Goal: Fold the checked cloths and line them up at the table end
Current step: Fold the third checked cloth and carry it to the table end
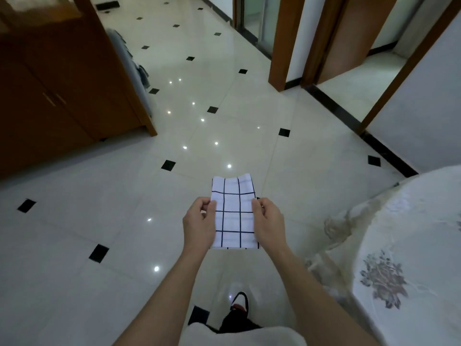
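A white cloth with a dark blue check (234,211), folded into a narrow rectangle, hangs in the air over the tiled floor in front of me. My left hand (199,221) pinches its left edge with thumb on top. On the opposite edge, my right hand (268,218) grips it the same way. The cloth's far end curls up slightly. No other checked cloth shows in the head view.
A table with a white floral cover (411,245) fills the lower right. A brown wooden cabinet (62,83) stands at the left, with grey fabric (129,61) hanging beside it. Wooden door frames (284,46) and a wall lie ahead right. My shoe (239,300) is below.
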Demonstrator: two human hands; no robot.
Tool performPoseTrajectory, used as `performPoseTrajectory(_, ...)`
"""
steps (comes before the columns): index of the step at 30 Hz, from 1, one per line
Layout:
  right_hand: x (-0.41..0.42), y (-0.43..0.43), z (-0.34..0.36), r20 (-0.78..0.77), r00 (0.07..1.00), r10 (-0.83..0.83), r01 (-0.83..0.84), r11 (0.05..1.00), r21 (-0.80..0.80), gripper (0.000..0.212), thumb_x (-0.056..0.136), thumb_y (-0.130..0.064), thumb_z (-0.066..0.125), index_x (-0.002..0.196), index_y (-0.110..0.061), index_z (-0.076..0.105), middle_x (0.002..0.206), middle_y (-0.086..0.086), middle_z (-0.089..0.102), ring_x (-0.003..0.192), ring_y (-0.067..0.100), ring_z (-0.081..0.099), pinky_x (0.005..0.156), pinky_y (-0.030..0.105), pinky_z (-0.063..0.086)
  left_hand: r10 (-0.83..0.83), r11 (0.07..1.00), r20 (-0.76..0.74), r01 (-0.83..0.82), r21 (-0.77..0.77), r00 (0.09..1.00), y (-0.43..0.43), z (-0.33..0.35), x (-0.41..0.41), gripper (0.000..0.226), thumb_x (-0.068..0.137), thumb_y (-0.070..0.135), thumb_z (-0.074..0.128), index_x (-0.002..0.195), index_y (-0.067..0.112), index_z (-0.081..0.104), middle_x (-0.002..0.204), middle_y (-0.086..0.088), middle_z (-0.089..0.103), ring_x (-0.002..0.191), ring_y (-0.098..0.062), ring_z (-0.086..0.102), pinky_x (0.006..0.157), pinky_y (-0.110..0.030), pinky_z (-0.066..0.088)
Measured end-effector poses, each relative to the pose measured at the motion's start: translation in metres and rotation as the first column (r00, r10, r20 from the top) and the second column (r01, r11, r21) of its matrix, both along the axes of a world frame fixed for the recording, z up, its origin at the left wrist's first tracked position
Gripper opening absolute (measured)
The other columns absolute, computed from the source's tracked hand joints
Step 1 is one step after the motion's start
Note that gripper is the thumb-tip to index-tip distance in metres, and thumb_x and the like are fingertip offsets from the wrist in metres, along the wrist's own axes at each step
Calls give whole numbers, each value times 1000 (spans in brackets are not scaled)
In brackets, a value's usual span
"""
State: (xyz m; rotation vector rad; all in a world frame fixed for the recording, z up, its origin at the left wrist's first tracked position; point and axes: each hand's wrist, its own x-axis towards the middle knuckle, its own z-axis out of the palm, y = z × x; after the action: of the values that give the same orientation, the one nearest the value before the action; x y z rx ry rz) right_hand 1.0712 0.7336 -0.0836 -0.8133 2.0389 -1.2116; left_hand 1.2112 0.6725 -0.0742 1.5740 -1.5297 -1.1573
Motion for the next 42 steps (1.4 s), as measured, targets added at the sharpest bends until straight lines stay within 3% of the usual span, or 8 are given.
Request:
performPoseTrajectory(6,-52,-68,5,-34,995,-97,98,995,30,25,101,-30,47,84,-16,60,75,-6,62,68,6,53,61,25,41,-79,997,-22,79,-1,997,-77,3,-58,11,98,23,58,92,17,65,84,2,63,68,-12,54,68,-26,47)
performPoseTrajectory(11,-92,-122,-9,-42,983,-177,179,982,64,27,101,-29,47,85,-11,60,76,-4,62,67,7,52,56,15,38,-184,983,3,184,-25,983,-145,-7,-105,10,98,22,58,91,18,65,80,6,62,61,-2,49,62,-19,43)
performPoseTrajectory(16,-139,-179,-20,-28,955,-296,298,950,98,27,102,-31,46,86,-14,60,78,-5,64,69,7,54,57,16,39,-325,945,11,325,-23,946,-221,-19,-166,11,99,21,58,91,19,64,81,6,64,65,4,53,58,-9,41)
performPoseTrajectory(21,-202,-235,-12,-55,889,-454,457,880,131,29,103,-32,44,85,-14,58,77,-4,64,68,8,54,54,12,38,-496,868,3,496,3,868,-300,-16,-250,11,99,23,57,90,21,63,82,9,64,70,-3,56,63,-17,43)
performPoseTrajectory(24,-234,-256,-5,-56,821,-568,570,814,114,29,103,-30,44,84,-12,58,77,-5,62,67,7,52,55,13,38,-600,800,8,600,3,800,-331,-7,-299,11,99,23,57,90,21,63,84,6,65,72,-7,57,61,-15,42)
performPoseTrajectory(28,-268,-259,-5,-39,720,-693,693,714,101,31,102,-34,45,81,-13,56,72,-3,60,65,11,51,63,33,43,-719,695,-8,719,10,695,-343,1,-352,13,99,24,57,88,21,64,84,8,66,73,-2,58,59,-9,43)
performPoseTrajectory(35,-337,-209,7,-39,454,-890,890,452,50,39,103,-30,47,65,-25,38,58,-12,40,53,3,36,54,22,28,-903,430,-11,903,1,430,-302,2,-474,13,98,21,57,88,18,64,84,7,67,77,-13,61,68,-26,47)
performPoseTrajectory(42,-412,-111,-2,-13,167,-986,986,166,26,32,102,-32,46,71,-23,50,69,-8,56,62,5,48,58,25,36,-991,114,58,991,-65,118,-196,-1,-594,13,100,23,55,91,18,63,84,11,63,74,-3,57,61,-16,43)
